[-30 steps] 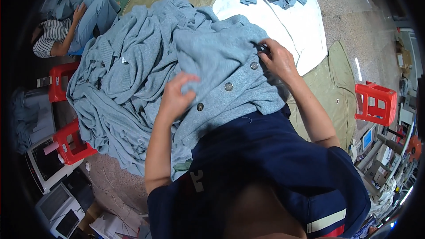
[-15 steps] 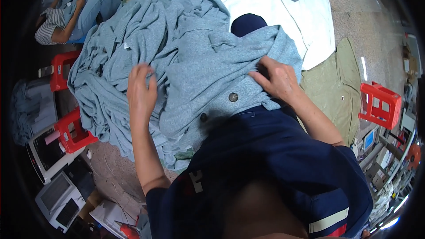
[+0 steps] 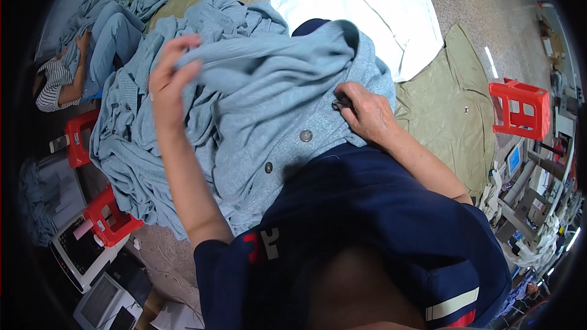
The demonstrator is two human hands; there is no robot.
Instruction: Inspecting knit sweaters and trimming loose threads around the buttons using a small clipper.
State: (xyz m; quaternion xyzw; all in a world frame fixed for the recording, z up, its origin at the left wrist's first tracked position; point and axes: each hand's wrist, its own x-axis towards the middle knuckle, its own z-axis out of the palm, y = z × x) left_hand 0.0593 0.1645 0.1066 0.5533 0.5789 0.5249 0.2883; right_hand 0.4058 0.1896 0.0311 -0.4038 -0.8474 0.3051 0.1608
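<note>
A grey-blue knit cardigan [image 3: 275, 98] with dark buttons lies across my lap, its upper part loosely folded over. My left hand [image 3: 170, 79], slightly blurred, is raised at the cardigan's left side, with cloth between the thumb and fingers. The fingers of my right hand [image 3: 370, 116] are closed on the cardigan's button edge, by a dark button partly hidden under them. Two more buttons show lower on that edge, one a large round button [image 3: 306, 135]. More grey-blue knitwear [image 3: 137, 140] is heaped at the left, touching the cardigan.
Red stools stand at the left [image 3: 113, 217] and right [image 3: 520, 109]. A white sheet [image 3: 367, 24] and an olive sheet [image 3: 446, 110] cover the floor ahead. A seated person [image 3: 61, 85] handles grey-blue cloth at the far left. Electronic equipment [image 3: 101, 305] stands at lower left.
My left hand has moved up and to the left, and the cloth beside it has lifted. My right hand has closed on the button edge. The whole view has shifted slightly.
</note>
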